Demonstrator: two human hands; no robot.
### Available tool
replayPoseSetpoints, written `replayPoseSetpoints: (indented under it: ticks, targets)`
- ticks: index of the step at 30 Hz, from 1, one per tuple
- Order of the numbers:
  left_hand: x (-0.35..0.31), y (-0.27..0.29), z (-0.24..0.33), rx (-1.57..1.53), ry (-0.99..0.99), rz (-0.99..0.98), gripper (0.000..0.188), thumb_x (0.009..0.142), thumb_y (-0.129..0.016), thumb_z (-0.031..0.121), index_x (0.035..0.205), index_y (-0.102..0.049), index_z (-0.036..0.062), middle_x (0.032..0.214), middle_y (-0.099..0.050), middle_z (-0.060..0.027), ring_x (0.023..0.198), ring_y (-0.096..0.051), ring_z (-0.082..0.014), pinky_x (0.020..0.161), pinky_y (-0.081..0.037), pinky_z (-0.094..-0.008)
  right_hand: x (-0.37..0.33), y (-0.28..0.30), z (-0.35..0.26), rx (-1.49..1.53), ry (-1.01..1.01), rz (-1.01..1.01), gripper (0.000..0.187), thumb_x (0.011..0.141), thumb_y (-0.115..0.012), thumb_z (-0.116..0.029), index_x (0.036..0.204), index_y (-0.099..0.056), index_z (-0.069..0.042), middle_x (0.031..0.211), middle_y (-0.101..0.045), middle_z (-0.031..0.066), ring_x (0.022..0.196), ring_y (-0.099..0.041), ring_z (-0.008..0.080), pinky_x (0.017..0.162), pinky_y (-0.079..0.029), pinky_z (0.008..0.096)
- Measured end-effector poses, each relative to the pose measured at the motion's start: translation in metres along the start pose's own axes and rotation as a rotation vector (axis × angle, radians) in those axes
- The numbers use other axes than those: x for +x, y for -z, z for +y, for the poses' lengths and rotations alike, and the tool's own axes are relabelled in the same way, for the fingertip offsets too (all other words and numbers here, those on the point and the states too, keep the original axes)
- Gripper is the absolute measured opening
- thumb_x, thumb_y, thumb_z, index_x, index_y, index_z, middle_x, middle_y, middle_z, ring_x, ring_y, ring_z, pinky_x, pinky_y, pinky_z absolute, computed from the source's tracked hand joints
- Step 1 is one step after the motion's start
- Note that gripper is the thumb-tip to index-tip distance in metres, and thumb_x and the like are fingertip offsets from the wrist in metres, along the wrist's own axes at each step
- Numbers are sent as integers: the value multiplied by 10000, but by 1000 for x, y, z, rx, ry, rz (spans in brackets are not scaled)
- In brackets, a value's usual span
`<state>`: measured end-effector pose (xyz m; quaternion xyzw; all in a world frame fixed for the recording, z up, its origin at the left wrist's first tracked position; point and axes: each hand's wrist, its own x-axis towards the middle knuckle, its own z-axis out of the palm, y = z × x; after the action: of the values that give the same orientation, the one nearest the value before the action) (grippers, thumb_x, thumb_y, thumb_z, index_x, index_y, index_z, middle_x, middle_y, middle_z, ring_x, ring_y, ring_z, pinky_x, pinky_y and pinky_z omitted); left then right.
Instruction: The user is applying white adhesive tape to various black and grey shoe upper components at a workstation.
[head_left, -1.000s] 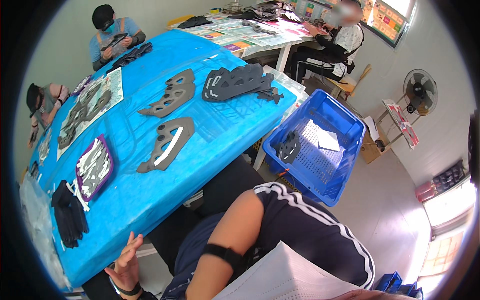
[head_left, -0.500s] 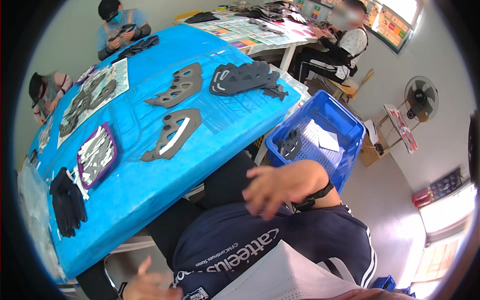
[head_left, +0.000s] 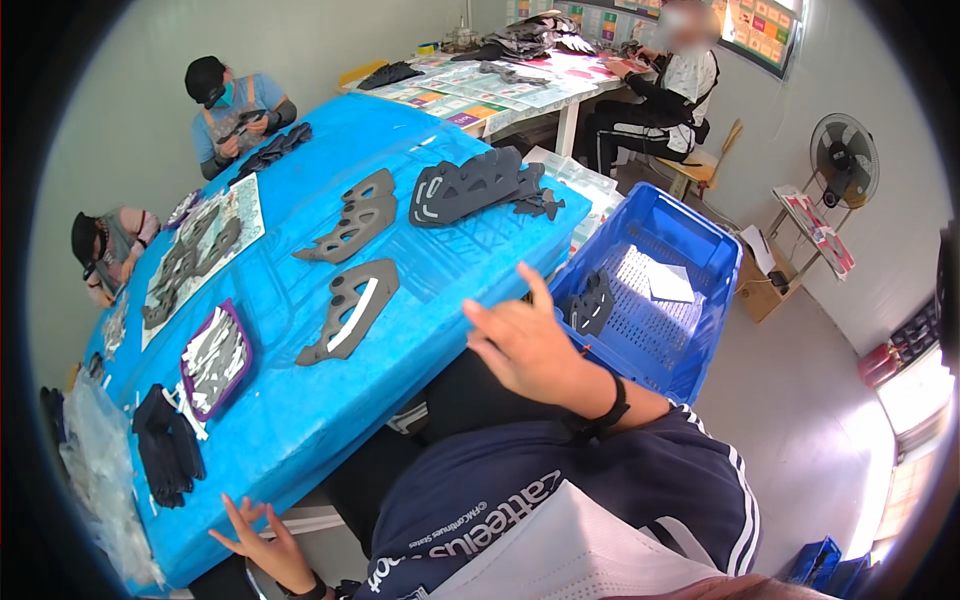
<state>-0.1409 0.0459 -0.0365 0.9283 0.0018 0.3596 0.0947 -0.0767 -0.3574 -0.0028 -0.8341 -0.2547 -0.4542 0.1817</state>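
Note:
My right hand (head_left: pixel 520 340) hovers over the front edge of the blue-covered table (head_left: pixel 290 440), its fingers spread and nothing in them. Down at the near left edge, my left hand (head_left: pixel 268 548) is also empty with fingers apart. Closest to my right hand lies a dark grey cut-out foam piece (head_left: pixel 348 312) with a white strip stuck along it. Behind it rests a second grey piece (head_left: pixel 350 220) with holes and no strip. To its right is a pile of dark cut-out pieces (head_left: pixel 470 185). A stack of black pieces (head_left: pixel 168 445) lies beyond my left hand.
A purple-rimmed tray (head_left: pixel 248 352) holds white and grey strips. A blue crate (head_left: pixel 722 290) with a few dark pieces and white paper stands right of the table. Two people work across the table; another sits at the far table (head_left: pixel 490 95). A fan (head_left: pixel 845 160) stands at right.
Both hands have risen from near my body toward the table, the right one up to its front edge. The view has shifted slightly, and the pieces on the table lie as before.

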Motion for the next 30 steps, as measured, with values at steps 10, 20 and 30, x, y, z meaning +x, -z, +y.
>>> replayPoseSetpoints:
  ticks: [10,20,30]
  targets:
    - [0,-20,22,-208,29,-190,562,799,-562,69,1316,-347,16,1081,-585,-145,1094,-516,-238,1076,-49,-502,-24,-42,-9,365,-136,-392,152,744,-692,-196,782,-569,-114,821,-584,1,996,-558,175,1003,-244,486]
    - [43,-12,56,-428,-154,-286,539,792,-568,88,1285,-373,-9,1111,-571,-167,1114,-501,-264,1077,-70,-496,2,-25,-12,525,-53,-312,159,733,-709,-246,698,-599,-137,761,-588,-27,934,-575,142,996,-244,472]
    - [67,28,38,-2017,-626,-593,616,851,-456,510,1370,-338,201,1458,-185,-140,1300,-304,-269,1060,-82,-567,25,17,29,2131,607,-547,562,909,-292,-525,1051,-613,-85,1282,-436,233,1241,-347,344,1017,-203,520]
